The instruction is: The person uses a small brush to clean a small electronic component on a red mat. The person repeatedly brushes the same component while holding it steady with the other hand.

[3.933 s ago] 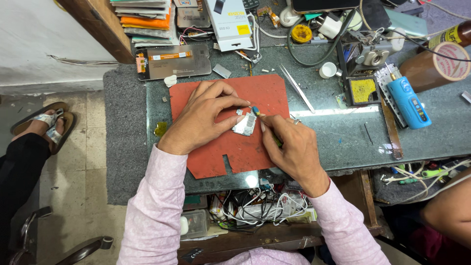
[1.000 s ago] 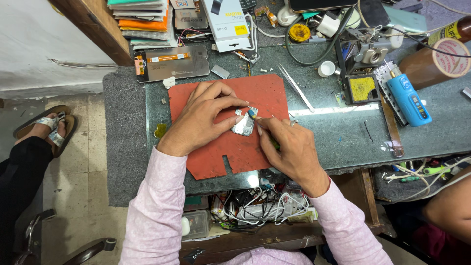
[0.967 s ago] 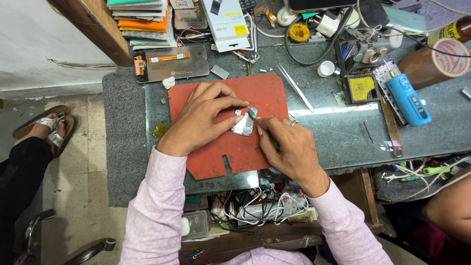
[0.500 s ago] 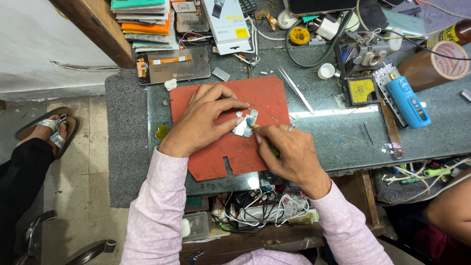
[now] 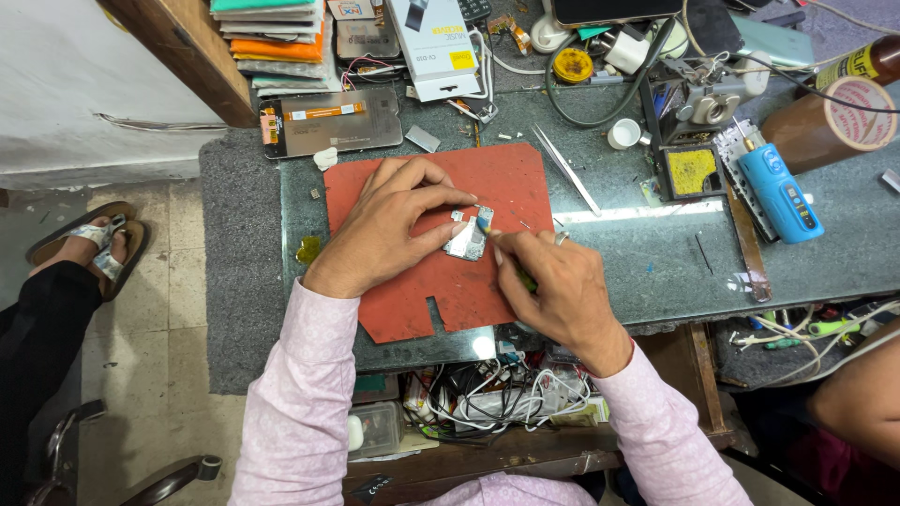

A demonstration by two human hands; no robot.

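Head view, setting: A person in pink sleeves works at a cluttered glass-topped bench (image 5: 656,253), over a red work mat (image 5: 506,178).
Left hand: The left hand (image 5: 394,230) presses down on a small silvery circuit board (image 5: 466,242), fingertips pinning it on the mat.
Right hand: The right hand (image 5: 553,290) is clenched around a thin tool with a green handle (image 5: 525,278), its tip touching the board's upper edge.
Progress: The board lies bare, out of any casing, so stripping down looks done; the fine work on it appears under way, with reassembly not begun.
Nearby: A detached phone screen (image 5: 328,122), tweezers (image 5: 567,169) and a blue device (image 5: 780,192) lie unused, well apart from the hands.
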